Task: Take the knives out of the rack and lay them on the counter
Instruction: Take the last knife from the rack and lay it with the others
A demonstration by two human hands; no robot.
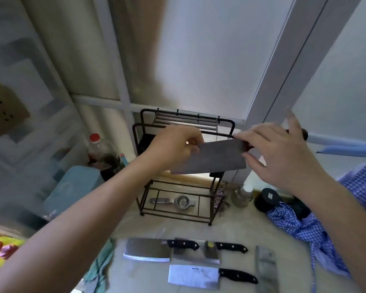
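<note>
A dull grey cleaver (213, 157) hangs in the air in front of the black wire rack (142, 132). My left hand (173, 144) pinches the blade's left end. My right hand (283, 155) grips the right end by the dark handle, whose butt sticks out past the fingers. The blade lies roughly level, tilted slightly. On the counter (237, 225) below lie several cleavers: one with a black handle (148, 249), a second (213, 253) overlapping it, a third (193, 275) nearest me, and a narrow blade (264, 267) at the right.
A metal strainer (182, 201) lies on the rack's base. A red-capped bottle (97, 146) and a blue container (72, 187) stand left of the rack. A small jar (242, 194), a black round lid (267, 196) and blue checked cloth (304, 225) sit at the right.
</note>
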